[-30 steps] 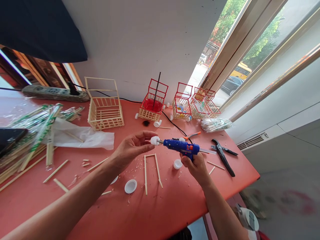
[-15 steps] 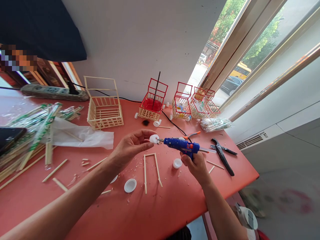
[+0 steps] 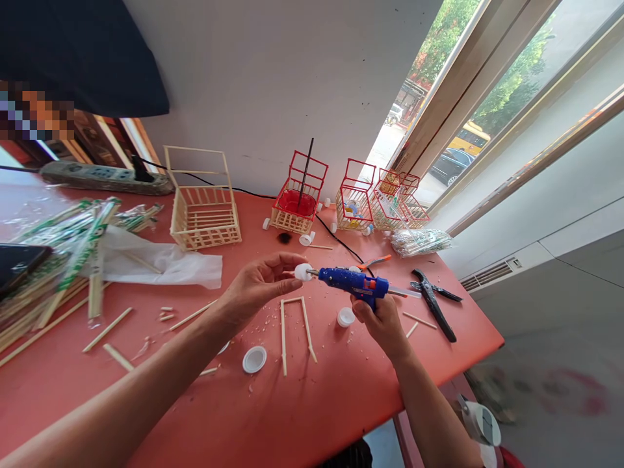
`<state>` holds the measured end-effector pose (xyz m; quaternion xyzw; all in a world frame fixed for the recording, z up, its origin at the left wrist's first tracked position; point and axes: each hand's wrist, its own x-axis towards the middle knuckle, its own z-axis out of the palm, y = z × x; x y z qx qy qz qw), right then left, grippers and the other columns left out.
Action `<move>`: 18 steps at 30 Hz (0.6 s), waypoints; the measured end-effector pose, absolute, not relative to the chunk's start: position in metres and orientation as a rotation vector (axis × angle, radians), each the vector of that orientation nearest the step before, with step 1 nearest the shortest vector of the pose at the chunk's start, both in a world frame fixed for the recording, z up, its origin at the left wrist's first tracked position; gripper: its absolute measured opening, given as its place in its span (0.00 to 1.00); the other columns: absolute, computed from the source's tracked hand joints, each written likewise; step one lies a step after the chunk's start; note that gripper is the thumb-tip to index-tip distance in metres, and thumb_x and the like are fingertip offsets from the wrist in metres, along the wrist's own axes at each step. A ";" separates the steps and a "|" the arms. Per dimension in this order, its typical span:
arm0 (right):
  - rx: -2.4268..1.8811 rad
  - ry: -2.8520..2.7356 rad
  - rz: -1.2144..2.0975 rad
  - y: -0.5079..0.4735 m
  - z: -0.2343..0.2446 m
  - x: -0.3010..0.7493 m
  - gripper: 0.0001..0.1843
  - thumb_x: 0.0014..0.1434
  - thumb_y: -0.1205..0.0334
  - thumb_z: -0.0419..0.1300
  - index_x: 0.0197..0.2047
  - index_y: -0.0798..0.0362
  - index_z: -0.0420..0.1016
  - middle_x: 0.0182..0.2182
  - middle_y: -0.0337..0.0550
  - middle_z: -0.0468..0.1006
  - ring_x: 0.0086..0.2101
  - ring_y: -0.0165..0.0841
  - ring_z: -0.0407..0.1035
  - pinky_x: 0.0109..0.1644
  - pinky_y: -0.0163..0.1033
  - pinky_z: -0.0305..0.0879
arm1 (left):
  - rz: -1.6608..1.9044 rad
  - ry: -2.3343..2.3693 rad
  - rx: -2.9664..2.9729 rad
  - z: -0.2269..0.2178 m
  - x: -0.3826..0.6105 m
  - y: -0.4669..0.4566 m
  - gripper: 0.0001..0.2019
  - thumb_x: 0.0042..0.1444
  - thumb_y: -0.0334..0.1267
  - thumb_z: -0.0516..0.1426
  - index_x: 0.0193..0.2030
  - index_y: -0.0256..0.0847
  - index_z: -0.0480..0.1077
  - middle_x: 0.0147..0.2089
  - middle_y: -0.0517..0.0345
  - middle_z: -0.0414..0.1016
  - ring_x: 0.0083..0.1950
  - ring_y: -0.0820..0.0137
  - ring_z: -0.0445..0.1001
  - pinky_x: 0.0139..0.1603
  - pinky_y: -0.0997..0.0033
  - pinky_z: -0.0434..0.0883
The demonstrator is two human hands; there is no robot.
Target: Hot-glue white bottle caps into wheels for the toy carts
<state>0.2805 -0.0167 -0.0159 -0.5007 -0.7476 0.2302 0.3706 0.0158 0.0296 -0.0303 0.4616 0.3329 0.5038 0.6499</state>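
Between the thumb and fingers of my left hand (image 3: 263, 276) is a small white plastic cap (image 3: 303, 272). My right hand (image 3: 385, 322) is wrapped round the handle of a blue hot glue gun (image 3: 353, 281), which has a clear glue stick (image 3: 405, 292) poking out of its back. The gun's metal nozzle points left and meets the cap; whether it touches or sits just in front, I cannot tell. Below the hands lies a three-sided frame of wooden sticks (image 3: 283, 338). White caps (image 3: 254, 359) and a small stack of them (image 3: 346, 317) rest on the table nearby.
Stick-built carts stand along the wall: a plain one (image 3: 205, 218) and red-topped ones (image 3: 298, 201). Black-handled cutters (image 3: 433, 305) lie on the right of the red table (image 3: 312, 416). Bundled sticks (image 3: 78, 260) and a power strip (image 3: 97, 179) occupy the left.
My left hand has shifted the white cap slightly right, turning it a little against the nozzle tip. My right hand and the glue gun have hardly moved.
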 end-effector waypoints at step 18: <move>-1.293 -1.882 0.648 -0.019 -0.013 0.280 0.28 0.68 0.35 0.56 0.29 0.50 0.72 0.19 0.38 0.63 0.25 0.36 0.62 0.28 0.39 0.57 | 1.141 0.782 1.074 -0.029 0.015 0.029 0.22 0.45 0.46 0.76 0.46 0.43 0.81 0.48 0.50 0.87 0.50 0.58 0.83 0.55 0.59 0.76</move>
